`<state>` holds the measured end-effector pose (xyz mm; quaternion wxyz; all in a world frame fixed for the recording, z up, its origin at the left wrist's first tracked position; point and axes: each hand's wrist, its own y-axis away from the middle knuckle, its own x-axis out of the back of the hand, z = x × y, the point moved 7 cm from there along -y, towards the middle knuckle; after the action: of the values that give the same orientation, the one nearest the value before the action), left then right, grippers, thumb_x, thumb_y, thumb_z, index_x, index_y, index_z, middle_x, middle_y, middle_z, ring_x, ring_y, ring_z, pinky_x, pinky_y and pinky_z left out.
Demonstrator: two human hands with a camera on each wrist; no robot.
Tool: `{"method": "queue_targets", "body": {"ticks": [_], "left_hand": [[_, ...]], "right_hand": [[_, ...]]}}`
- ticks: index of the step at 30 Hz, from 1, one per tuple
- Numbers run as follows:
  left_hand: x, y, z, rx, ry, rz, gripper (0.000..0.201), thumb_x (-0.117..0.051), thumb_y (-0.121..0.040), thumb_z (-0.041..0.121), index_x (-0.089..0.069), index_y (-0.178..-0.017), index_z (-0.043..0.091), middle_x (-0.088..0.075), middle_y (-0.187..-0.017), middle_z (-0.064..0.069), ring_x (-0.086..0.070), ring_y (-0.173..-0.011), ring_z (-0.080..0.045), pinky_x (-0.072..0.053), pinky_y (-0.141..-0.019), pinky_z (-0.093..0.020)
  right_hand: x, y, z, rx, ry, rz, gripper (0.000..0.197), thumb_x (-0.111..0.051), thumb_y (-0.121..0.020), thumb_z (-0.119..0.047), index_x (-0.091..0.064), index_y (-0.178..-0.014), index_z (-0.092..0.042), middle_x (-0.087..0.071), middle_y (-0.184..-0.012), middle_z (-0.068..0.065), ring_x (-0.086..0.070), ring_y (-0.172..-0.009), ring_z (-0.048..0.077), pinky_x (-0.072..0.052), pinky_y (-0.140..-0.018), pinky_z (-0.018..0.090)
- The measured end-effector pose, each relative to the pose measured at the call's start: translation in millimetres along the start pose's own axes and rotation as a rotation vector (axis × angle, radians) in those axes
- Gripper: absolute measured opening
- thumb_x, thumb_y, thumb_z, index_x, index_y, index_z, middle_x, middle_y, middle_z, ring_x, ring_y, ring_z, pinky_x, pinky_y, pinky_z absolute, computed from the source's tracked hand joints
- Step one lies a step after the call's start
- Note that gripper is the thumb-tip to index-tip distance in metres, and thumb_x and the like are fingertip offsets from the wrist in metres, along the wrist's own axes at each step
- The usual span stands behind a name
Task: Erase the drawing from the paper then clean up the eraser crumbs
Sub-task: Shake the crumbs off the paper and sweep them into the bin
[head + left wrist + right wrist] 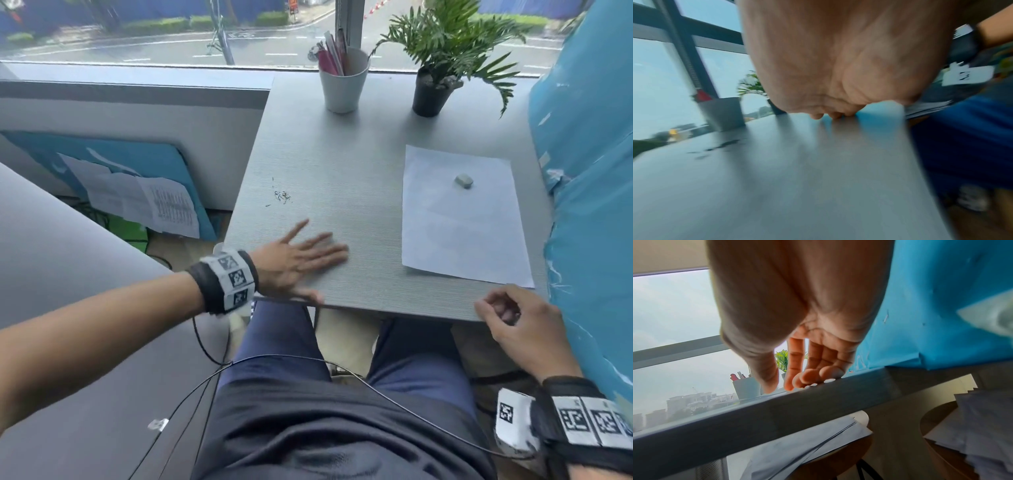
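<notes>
A white sheet of paper lies on the right half of the grey table, and I make out no drawing on it. A small grey eraser sits on the paper's upper part. Dark eraser crumbs lie scattered on the table's left side; they show as blurred smears in the left wrist view. My left hand lies flat with fingers spread on the table, nearer than the crumbs. My right hand hovers at the table's front edge, fingers loosely curled, holding nothing.
A white cup of pens and a potted plant stand at the table's back by the window. A blue covered wall flanks the right side. Loose papers lie on a stool under the table.
</notes>
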<state>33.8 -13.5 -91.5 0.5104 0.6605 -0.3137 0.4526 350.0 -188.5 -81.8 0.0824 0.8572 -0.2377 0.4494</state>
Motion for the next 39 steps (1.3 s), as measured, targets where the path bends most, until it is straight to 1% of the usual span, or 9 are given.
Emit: {"method": "queue_targets", "body": {"ticks": [4, 6, 10, 14, 23, 28, 30, 37, 39], "left_hand": [[18, 8, -76, 0.428, -0.013, -0.041, 0.104, -0.001, -0.082, 0.085, 0.011, -0.159, 0.016, 0.011, -0.168, -0.004, 0.020, -0.151, -0.024, 0.013, -0.117, -0.061], [34, 1, -53, 0.309, 0.013, 0.034, 0.103, -0.004, -0.083, 0.085, 0.011, -0.159, 0.017, 0.013, -0.167, -0.003, 0.020, -0.151, -0.025, 0.016, -0.117, -0.061], [26, -4, 59, -0.207, 0.013, 0.092, 0.096, -0.015, -0.087, 0.080, 0.002, -0.161, 0.022, 0.007, -0.167, 0.003, 0.016, -0.153, -0.023, 0.020, -0.117, -0.058], [0, -1, 72, -0.284, 0.043, 0.095, 0.090, -0.011, -0.088, 0.077, -0.002, -0.161, 0.026, 0.001, -0.168, 0.008, 0.010, -0.154, -0.022, 0.014, -0.118, -0.060], [23, -5, -74, 0.320, -0.109, -0.012, 0.101, -0.001, -0.083, 0.085, 0.011, -0.157, 0.018, 0.011, -0.167, -0.003, 0.020, -0.151, -0.024, 0.013, -0.117, -0.061], [18, -9, 37, -0.261, -0.117, 0.054, 0.095, -0.002, -0.085, 0.080, 0.001, -0.161, 0.024, 0.006, -0.167, 0.005, 0.013, -0.153, -0.025, 0.017, -0.118, -0.058], [5, -3, 50, -0.357, -0.099, 0.043, 0.090, -0.006, -0.087, 0.077, 0.000, -0.161, 0.026, 0.003, -0.168, 0.007, 0.010, -0.154, -0.025, 0.014, -0.119, -0.059], [6, -2, -90, 0.314, -0.016, -0.011, 0.103, -0.002, -0.083, 0.085, 0.011, -0.159, 0.017, 0.011, -0.168, -0.003, 0.020, -0.151, -0.024, 0.013, -0.117, -0.061], [15, -12, -77, 0.288, 0.000, 0.032, 0.104, -0.005, -0.084, 0.086, 0.009, -0.159, 0.015, 0.011, -0.167, -0.003, 0.021, -0.151, -0.024, 0.016, -0.116, -0.062]], "right_hand": [[-3, -6, 0, -0.063, 0.016, -0.014, 0.024, -0.079, -0.076, -0.024, -0.057, -0.067, -0.020, -0.057, -0.058, -0.002, -0.056, -0.057, 0.018, -0.052, -0.064, 0.036], [-3, -7, 0, -0.075, 0.019, -0.023, 0.024, -0.079, -0.076, -0.025, -0.057, -0.066, -0.020, -0.057, -0.058, -0.001, -0.056, -0.057, 0.017, -0.052, -0.064, 0.036], [-2, -6, -7, -0.055, 0.026, -0.030, 0.024, -0.079, -0.077, -0.023, -0.058, -0.066, -0.018, -0.057, -0.058, 0.000, -0.055, -0.057, 0.018, -0.049, -0.064, 0.033], [-3, -6, -7, -0.040, 0.035, -0.030, 0.025, -0.079, -0.078, -0.023, -0.058, -0.065, -0.017, -0.056, -0.059, 0.001, -0.053, -0.056, 0.019, -0.049, -0.064, 0.033], [-3, -5, -7, -0.031, 0.046, -0.025, 0.028, -0.078, -0.078, -0.023, -0.055, -0.063, -0.018, -0.055, -0.060, 0.000, -0.052, -0.057, 0.017, -0.048, -0.062, 0.034], [-3, -3, -6, -0.046, 0.042, -0.026, 0.027, -0.078, -0.078, -0.021, -0.056, -0.062, -0.017, -0.055, -0.061, 0.000, -0.052, -0.057, 0.018, -0.049, -0.063, 0.035], [-2, -4, -6, -0.048, 0.041, -0.039, 0.027, -0.077, -0.078, -0.021, -0.056, -0.063, -0.017, -0.055, -0.061, 0.000, -0.052, -0.057, 0.018, -0.048, -0.062, 0.034], [-3, -4, -6, -0.043, 0.038, -0.049, 0.028, -0.078, -0.078, -0.021, -0.056, -0.062, -0.017, -0.055, -0.061, 0.000, -0.051, -0.057, 0.017, -0.043, -0.062, 0.031], [-3, -5, -6, -0.042, 0.052, -0.047, 0.029, -0.079, -0.078, -0.022, -0.055, -0.061, -0.016, -0.054, -0.061, 0.000, -0.051, -0.057, 0.016, -0.041, -0.062, 0.030]]}}
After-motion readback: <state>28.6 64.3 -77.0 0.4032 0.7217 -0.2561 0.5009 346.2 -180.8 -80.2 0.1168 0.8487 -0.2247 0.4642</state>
